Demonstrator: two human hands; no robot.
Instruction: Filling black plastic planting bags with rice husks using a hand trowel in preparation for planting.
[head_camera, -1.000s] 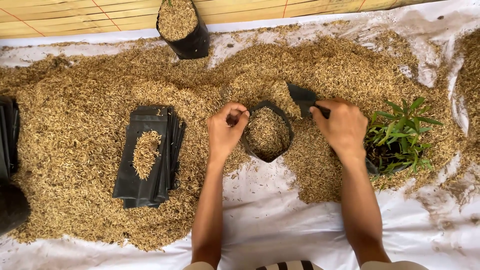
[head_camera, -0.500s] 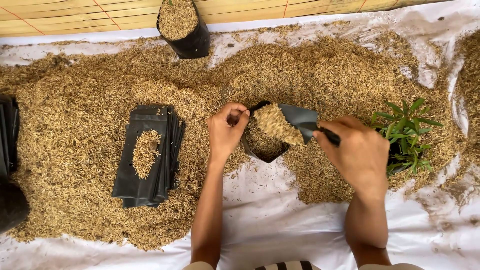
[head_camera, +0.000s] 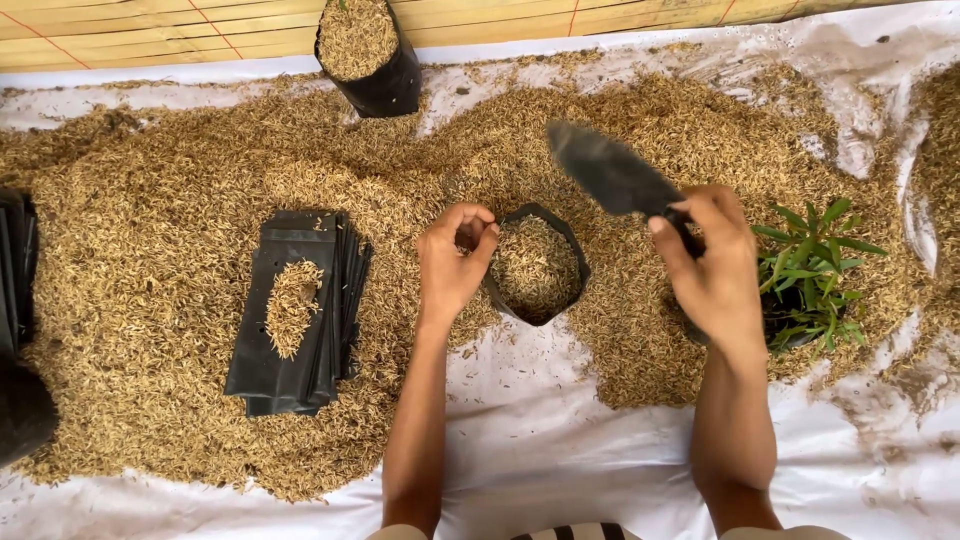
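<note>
The left hand (head_camera: 452, 262) pinches the rim of a black plastic grow bag full of rice husks (head_camera: 537, 264). Right of the bag, the right hand (head_camera: 712, 268) grips a dark trowel (head_camera: 610, 173) above it.

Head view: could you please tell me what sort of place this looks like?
Probably a plant-nursery potting spot on the ground: loose husks heaped on a white sheet, a stack of flat black grow bags, a half-filled bag and a green seedling.
</note>
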